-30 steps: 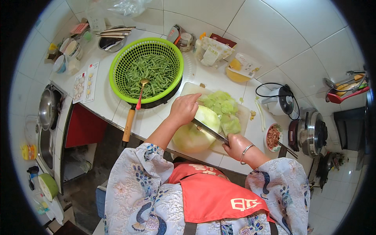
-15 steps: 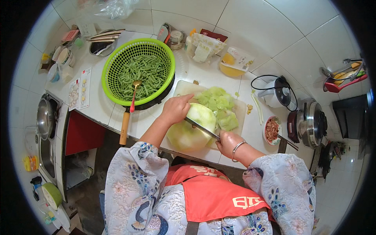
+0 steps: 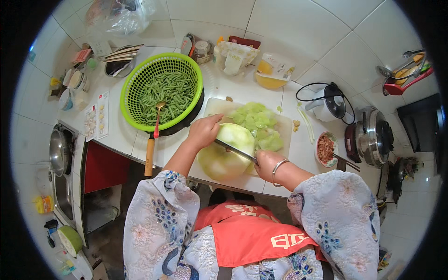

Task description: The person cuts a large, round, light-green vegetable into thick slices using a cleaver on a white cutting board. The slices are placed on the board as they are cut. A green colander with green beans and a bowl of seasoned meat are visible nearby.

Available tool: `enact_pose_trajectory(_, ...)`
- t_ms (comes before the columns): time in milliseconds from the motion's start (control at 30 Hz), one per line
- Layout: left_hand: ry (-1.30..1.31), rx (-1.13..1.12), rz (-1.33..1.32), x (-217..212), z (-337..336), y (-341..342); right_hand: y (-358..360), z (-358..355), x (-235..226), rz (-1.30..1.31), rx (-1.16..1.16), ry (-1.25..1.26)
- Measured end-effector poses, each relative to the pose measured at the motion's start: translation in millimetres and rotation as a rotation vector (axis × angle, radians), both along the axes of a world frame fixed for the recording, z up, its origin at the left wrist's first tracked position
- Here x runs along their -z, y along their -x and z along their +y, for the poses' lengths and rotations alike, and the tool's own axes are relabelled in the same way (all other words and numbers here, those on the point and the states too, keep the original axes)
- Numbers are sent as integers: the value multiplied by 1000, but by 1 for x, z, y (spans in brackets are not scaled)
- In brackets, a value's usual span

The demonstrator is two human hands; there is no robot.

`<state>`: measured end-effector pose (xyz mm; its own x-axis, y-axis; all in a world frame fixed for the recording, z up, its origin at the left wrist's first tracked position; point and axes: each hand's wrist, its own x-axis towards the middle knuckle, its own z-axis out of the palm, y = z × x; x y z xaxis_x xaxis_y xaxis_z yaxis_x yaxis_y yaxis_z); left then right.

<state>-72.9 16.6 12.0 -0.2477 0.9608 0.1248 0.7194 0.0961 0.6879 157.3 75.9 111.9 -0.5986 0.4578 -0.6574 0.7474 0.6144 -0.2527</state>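
A large pale green peeled gourd [image 3: 236, 136] stands on a whitish cutting board [image 3: 284, 133] in front of me. My left hand [image 3: 203, 132] grips its upper left side, fingers reaching over the far edge. In my right hand [image 3: 269, 165] is a knife [image 3: 236, 151], held by its handle. Its blade slants across the gourd, the tip end close to my left hand. I cannot tell how deep the blade sits. Beyond the gourd lies a heap of thin pale green slices [image 3: 254, 117].
Left of the board, a green colander [image 3: 200, 81] of cut green beans sits on a dark wooden-handled pan. To the right are a bowl of meat [image 3: 325, 148] with chopsticks, scallion stalks [image 3: 305, 122] and a white electric appliance [image 3: 322, 107]. Food packages [image 3: 235, 56] line the wall.
The whole view has shifted slightly. My right hand and the knife have moved a little left and away from me across the gourd. My left hand keeps its grip.
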Motion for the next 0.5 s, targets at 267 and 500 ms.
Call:
enact_pose_trajectory(267,152,33,197,-28,0,-20,-34,-12,42,178,90,-129)
enact_pose_trajectory(500,-151,149,259,-21,9,-11,-20,-1,23,180,-5,-60)
